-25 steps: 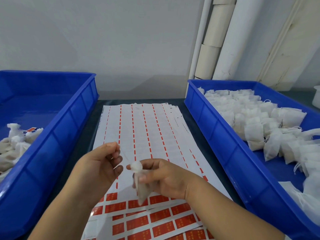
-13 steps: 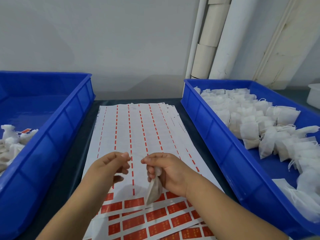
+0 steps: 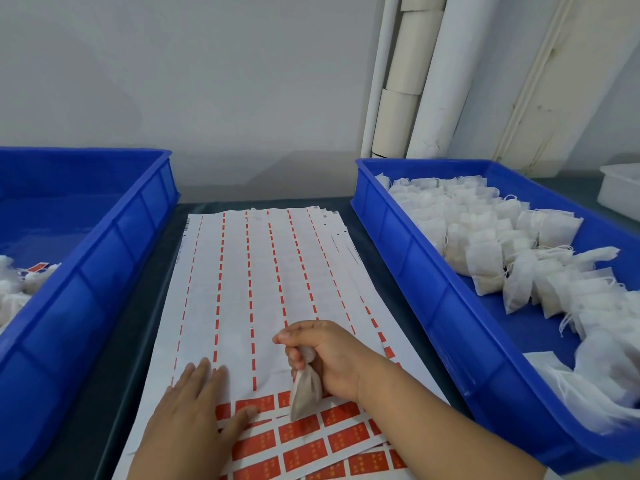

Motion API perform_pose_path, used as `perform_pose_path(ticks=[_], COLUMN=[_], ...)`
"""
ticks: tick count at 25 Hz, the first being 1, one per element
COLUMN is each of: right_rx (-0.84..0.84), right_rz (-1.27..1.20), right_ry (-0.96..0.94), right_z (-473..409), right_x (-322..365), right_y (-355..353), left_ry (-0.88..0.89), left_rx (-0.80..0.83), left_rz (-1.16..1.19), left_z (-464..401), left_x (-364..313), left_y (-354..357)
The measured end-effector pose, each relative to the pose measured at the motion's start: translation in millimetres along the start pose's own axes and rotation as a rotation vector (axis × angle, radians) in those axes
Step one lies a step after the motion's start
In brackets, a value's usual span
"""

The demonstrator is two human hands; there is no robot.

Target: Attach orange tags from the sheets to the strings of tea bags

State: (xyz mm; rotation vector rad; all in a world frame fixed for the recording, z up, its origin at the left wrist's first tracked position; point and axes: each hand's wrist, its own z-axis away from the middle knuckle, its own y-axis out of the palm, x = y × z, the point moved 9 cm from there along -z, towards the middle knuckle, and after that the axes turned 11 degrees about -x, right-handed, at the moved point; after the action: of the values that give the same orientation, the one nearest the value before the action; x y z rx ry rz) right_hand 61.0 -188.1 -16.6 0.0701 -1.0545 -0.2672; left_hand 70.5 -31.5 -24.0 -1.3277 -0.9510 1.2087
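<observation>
Background: we see a grey wall, white pipes (image 3: 429,74), dark table (image 3: 138,341).
Sheets: tag sheets (image 3: 242,289) stacked mid-table, mostly peeled; orange tags (image 3: 301,429) remain at the near end.
Left hand (image 3: 194,410): our fingers straight and spread, pressing flat on the sheet, thumb on a tag.
Right hand (image 3: 325,355): fingers curled, gripping one tea bag (image 3: 304,393) hanging over the tags.
Right bin (image 3: 433,289): untagged tea bags (image 3: 485,244) piled.
Left bin (image 3: 86,271): few bags, one tag visible.

Bins (image 3: 408,251): glossy blue moulded plastic.
Tag sheets (image 3: 263,271): smooth matt white paper, orange print.
Tea bags (image 3: 485,237): white fibrous mesh, matt.
Worktop (image 3: 145,289): dark, smooth.
</observation>
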Motion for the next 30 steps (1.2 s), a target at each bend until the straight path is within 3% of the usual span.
perform_pose_path(ticks=[10, 17, 23, 30], right_rx=[0.009, 0.061, 0.159, 0.165], right_rz=[-0.134, -0.023, 0.097, 0.122], right_ry=[0.014, -0.044, -0.097, -0.152], right_z=[-1.9, -0.2, -5.5, -9.6], right_x=[-4.5, 2.1, -8.8, -12.2], right_y=[-4.5, 19.3, 71.1, 75.0], left_ry=[0.003, -0.116, -0.036, 0.053], left_rx=[-0.081, -0.134, -0.264, -0.332], left_rz=[0.233, 0.281, 0.286, 0.227], left_z=[10.8, 15.2, 18.6, 17.0], left_x=[16.5, 50.2, 44.2, 34.0], left_y=[-16.2, -16.7, -19.8, -22.9])
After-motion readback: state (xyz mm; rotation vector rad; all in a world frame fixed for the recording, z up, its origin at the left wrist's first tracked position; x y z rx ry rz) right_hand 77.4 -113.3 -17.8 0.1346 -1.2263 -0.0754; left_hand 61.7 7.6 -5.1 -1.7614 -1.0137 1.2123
